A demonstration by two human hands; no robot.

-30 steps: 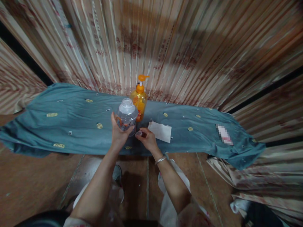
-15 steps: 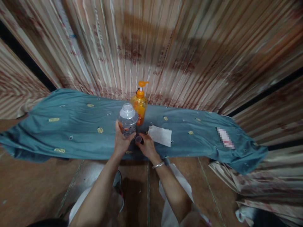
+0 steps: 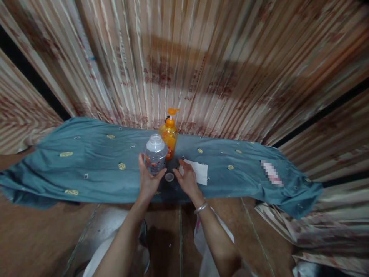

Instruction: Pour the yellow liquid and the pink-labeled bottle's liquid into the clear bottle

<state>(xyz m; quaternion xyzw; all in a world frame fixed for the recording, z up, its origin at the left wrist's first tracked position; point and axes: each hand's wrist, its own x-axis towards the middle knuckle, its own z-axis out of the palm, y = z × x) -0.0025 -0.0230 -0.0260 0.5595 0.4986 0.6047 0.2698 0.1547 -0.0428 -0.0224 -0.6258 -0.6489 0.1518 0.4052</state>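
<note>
Head view: the left hand (image 3: 148, 182) curls round an upright clear bottle (image 3: 156, 154), held between thumb and fingers. The right hand (image 3: 186, 176) has its thumb and fingers parted, apparently holding nothing; a small round cap (image 3: 169, 177) lies just beside that thumb, between the 2 hands. The bottle looks like light, slippery plastic that may dent, so grip its lower body gently; the cap seems stiff, best pinched at its rim.
</note>
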